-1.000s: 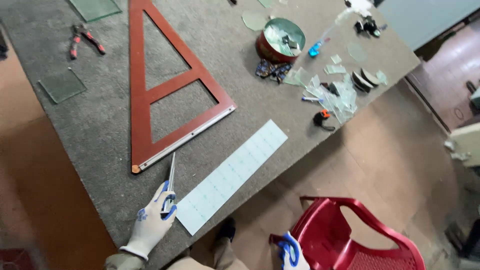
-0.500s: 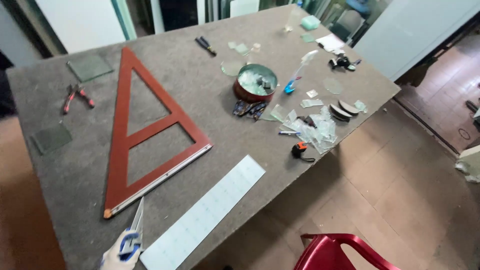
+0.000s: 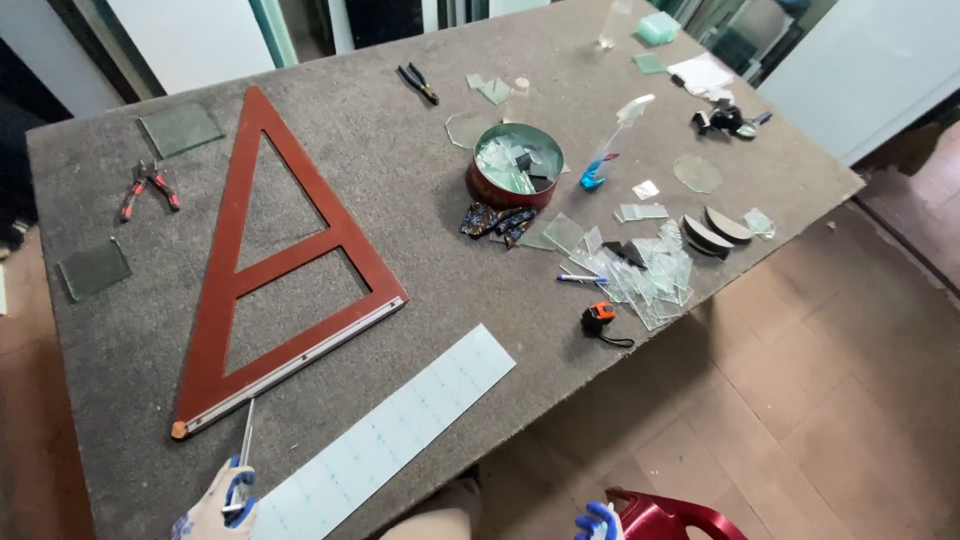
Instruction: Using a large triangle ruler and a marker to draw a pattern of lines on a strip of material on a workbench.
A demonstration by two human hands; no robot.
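Observation:
My left hand (image 3: 215, 512), in a white and blue glove, is at the bottom left edge, closed around a thin metal tool (image 3: 246, 432) whose tip points up toward the corner of a large red triangular square (image 3: 232, 285). A long pale glass strip (image 3: 390, 435) lies just right of that hand on the grey felt table (image 3: 400, 200). Only the blue gloved fingertips of my right hand (image 3: 598, 522) show at the bottom edge. They are next to the back of a red plastic chair (image 3: 675, 517); whether they touch it is unclear.
A red tin (image 3: 480, 190) of glass bits, dark shards, a blue pen (image 3: 582, 279), an orange tape measure (image 3: 598, 317) and several clear glass scraps (image 3: 655, 275) sit at centre right. Red-handled pliers (image 3: 150, 186), black pliers (image 3: 418, 82) and two glass panes (image 3: 180, 128) (image 3: 93, 270) lie to the left and back. Brown tiled floor is on the right.
The view has tilted up and away, so more of the table shows. Both hands have slid to the bottom edge. The left hand still holds the thin tool by the triangle's corner.

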